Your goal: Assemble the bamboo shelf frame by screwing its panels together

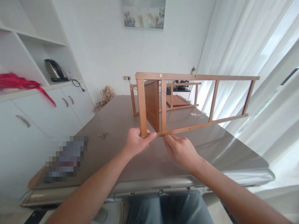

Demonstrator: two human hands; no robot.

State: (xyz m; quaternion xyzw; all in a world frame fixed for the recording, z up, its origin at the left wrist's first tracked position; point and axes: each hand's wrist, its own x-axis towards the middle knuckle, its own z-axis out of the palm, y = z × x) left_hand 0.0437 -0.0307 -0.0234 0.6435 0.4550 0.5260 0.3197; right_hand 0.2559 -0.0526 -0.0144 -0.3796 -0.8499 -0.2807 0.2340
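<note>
Set back from the surface's [105, 116] near edge, the wooden frame [198, 77] looks light and stiff, best taken by its rails [199, 125]. The left hand [138, 140] clamps its lower corner; the right hand's [181, 150] curled fingers meet the frame alongside, any pinch hidden.

the frame [163, 105] i hold looks like smooth wood with a satin finish; so does the flat panel [151, 102] by its bars. under it the table [112, 118] is slick and glossy, shiny along its front edge. the small screws [103, 135] toward its left edge glint like metal. beyond its right edge hang thin cloth curtains [252, 56]; my jeans [147, 208] are matt denim.
</note>
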